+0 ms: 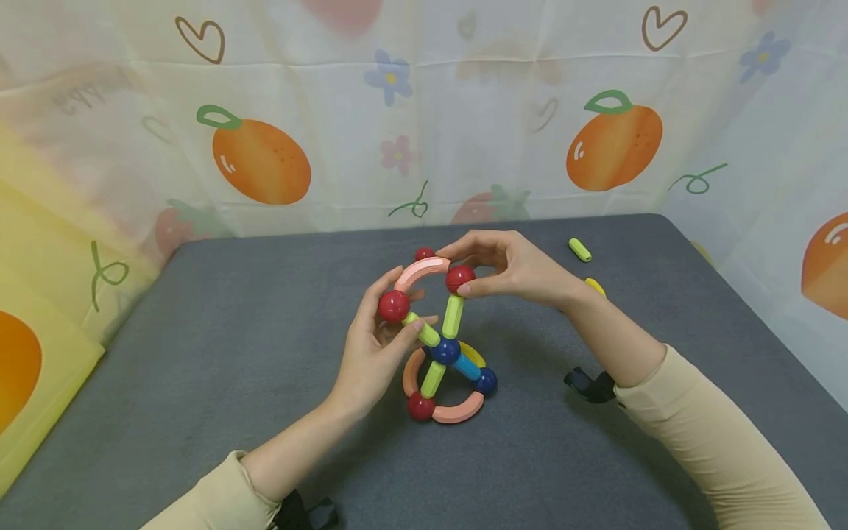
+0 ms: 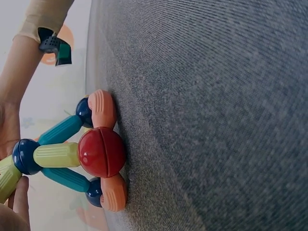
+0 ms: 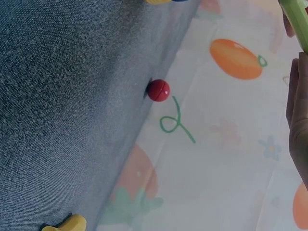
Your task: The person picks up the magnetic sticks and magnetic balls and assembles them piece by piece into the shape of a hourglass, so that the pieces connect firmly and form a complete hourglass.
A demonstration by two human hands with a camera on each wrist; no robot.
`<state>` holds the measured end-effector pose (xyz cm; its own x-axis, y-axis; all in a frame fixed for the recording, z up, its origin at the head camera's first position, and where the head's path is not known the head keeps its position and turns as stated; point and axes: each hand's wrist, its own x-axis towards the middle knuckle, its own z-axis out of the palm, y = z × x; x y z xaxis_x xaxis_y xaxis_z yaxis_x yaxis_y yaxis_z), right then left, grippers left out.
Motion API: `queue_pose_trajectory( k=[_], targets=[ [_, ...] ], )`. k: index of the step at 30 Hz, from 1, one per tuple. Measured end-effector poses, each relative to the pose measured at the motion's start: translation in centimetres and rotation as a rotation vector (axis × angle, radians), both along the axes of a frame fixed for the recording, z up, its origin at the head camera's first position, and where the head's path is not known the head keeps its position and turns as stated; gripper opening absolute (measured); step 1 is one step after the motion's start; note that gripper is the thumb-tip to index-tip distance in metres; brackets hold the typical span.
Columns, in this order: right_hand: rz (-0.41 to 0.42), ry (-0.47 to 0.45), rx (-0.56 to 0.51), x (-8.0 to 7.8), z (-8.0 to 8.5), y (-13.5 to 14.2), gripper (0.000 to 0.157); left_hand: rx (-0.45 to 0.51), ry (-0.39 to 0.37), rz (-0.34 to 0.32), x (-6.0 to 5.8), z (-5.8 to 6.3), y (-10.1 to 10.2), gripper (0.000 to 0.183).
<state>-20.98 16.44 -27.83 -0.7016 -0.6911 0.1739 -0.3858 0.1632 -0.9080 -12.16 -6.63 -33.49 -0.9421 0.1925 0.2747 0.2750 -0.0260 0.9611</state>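
One model (image 1: 446,351) of rods and balls, standing on the grey table (image 1: 265,316); pink arc (image 1: 419,270) at its top. Left hand (image 1: 369,353): thumb and fingers curled about its upper-left green rod (image 1: 429,336). Right hand (image 1: 513,269): thumb and fingers pinching its upper-right red ball (image 1: 460,279). Loose items: far red ball (image 1: 424,253), behind the model; second green rod (image 1: 579,249), at right; yellow piece (image 1: 595,286) nearby, partly hidden.

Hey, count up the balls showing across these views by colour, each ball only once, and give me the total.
Red balls: 4
Blue balls: 3
Total: 7
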Motion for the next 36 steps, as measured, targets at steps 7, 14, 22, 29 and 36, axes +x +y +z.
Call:
queue_pose_trajectory(
  k=[7, 14, 22, 29, 36],
  targets=[
    [-0.002, 0.022, 0.009, 0.02, -0.01, -0.14, 0.043, -0.002, 0.017, -0.006, -0.02, -0.03, -0.01, 0.07],
    [-0.006, 0.026, 0.011, 0.09, -0.11, -0.18, 0.046, -0.02, 0.026, 0.005, -0.02, -0.1, -0.01, 0.07],
    [0.006, 0.02, 0.003, 0.03, -0.23, -0.27, 0.04, -0.039, 0.023, 0.016, -0.12, -0.1, -0.01, 0.068],
    [0.011, 0.015, 0.004, 0.03, -0.49, -0.5, 0.038, -0.032, 0.016, 0.014, -0.14, -0.03, 0.01, 0.066],
    [0.001, 0.023, 0.007, -0.14, -0.88, -0.49, 0.035, -0.025, -0.013, 0.011, -0.13, -0.05, -0.02, 0.066]
  ],
)
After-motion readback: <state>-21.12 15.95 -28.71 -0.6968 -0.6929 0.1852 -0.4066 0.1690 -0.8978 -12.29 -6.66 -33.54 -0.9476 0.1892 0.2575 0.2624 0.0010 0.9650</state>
